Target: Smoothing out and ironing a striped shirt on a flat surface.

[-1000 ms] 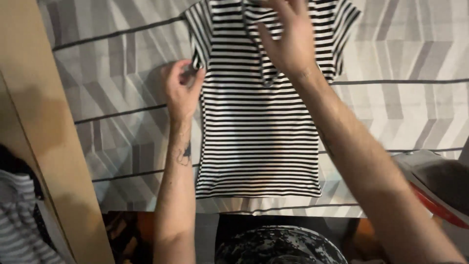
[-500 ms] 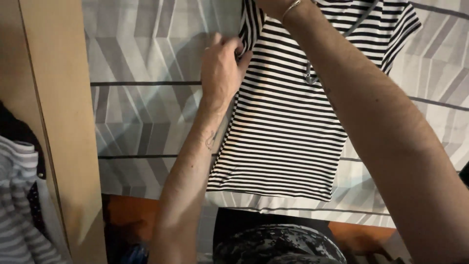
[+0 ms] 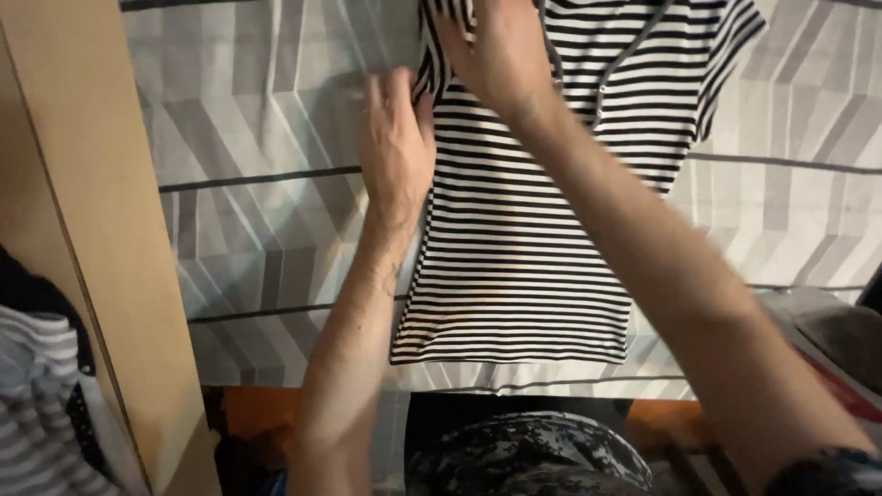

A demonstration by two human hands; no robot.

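Along the left edge of the frame a pale wooden panel (image 3: 87,230) runs up at a slant, smooth and flat, with a heap of grey-striped cloth (image 3: 37,404) bunched at its foot in the lower left corner. Right of it lies the bed (image 3: 257,248), covered in a sheet printed with grey and white angular chevrons crossed by thin dark lines, and the fabric looks matte and slightly rumpled. Left of centre, the left hand (image 3: 397,152) lies palm down with fingers together and flat, touching the left edge of the striped shirt (image 3: 524,266) by its sleeve; it pinches nothing that can be seen. The shirt lies face up across the centre of the frame, neck towards the top and hem towards the bottom, a thin soft knit in narrow black and white stripes with short sleeves and a grey trim around the neckline. The right hand (image 3: 501,55), at upper centre, is spread open and pressed flat on the shirt's chest near the collar, its arm crossing the garment diagonally from the lower right. Judging by this, the step in hand is smoothing the shirt flat for folding, and the next move would call for a light even sweep outward so the limp knit does not bunch, then a grip on the sleeve edge. At lower centre sits dark mottled fabric (image 3: 528,459), and at the far right edge a blurred grey and red object (image 3: 836,344) that cannot be identified
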